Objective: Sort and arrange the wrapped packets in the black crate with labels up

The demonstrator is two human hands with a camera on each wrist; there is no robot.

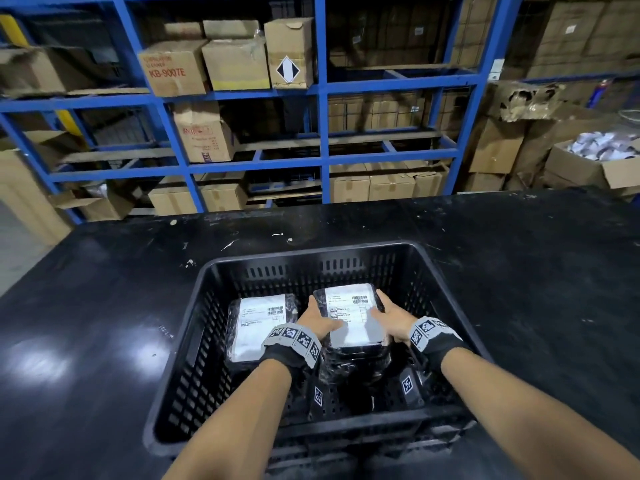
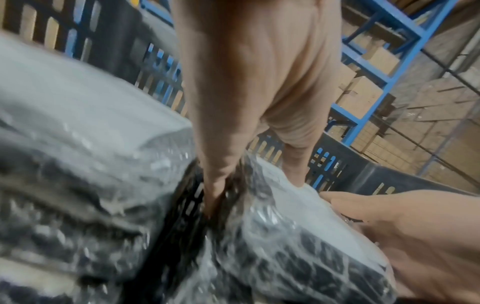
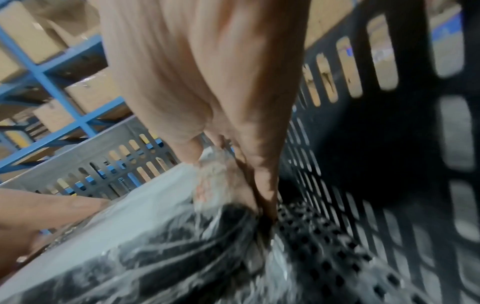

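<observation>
A black slotted crate [image 1: 221, 268] stands on the black table. Inside it, a plastic-wrapped packet [image 1: 353, 313] lies label up on top of another wrapped packet. My left hand [image 1: 317, 318] grips its left edge, thumb on the label and fingers down the side [image 2: 215, 185]. My right hand [image 1: 389, 318] grips its right edge the same way, fingers between packet and crate floor [image 3: 262, 195]. To the left, a second labelled packet [image 1: 258, 323] lies label up, partly behind my left wrist. Both wrist views are blurred.
The black table [image 1: 104, 306] stretches wide on both sides of the crate. Behind it stand blue steel shelves [image 1: 323, 88] loaded with cardboard boxes. An open carton [image 1: 588, 164] of pale items sits at the far right.
</observation>
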